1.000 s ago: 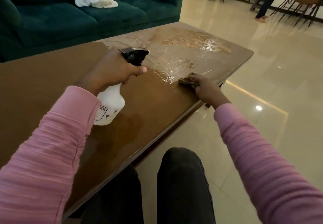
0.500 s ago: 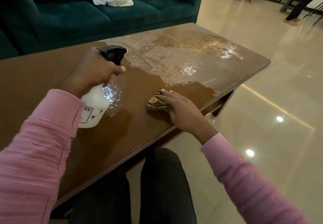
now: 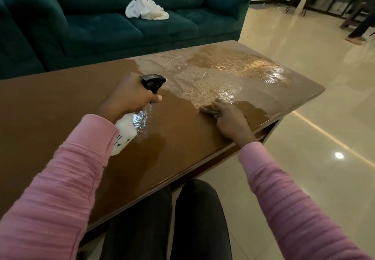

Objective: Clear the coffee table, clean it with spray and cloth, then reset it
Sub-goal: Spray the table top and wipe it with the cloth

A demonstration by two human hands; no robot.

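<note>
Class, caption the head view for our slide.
The left hand grips a white spray bottle; the right hand presses a cloth on the wet table.

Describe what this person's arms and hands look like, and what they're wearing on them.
Both arms wear long pink sleeves, the left sleeve and the right sleeve, in a knit with fine crosswise ribs, ending at the wrists. The left hand and the right hand are bare: no gloves, and no ring, watch or bracelet shows.

Right hand (image 3: 227,117) slid cloth (image 3: 208,108) forward, seemingly.
</note>
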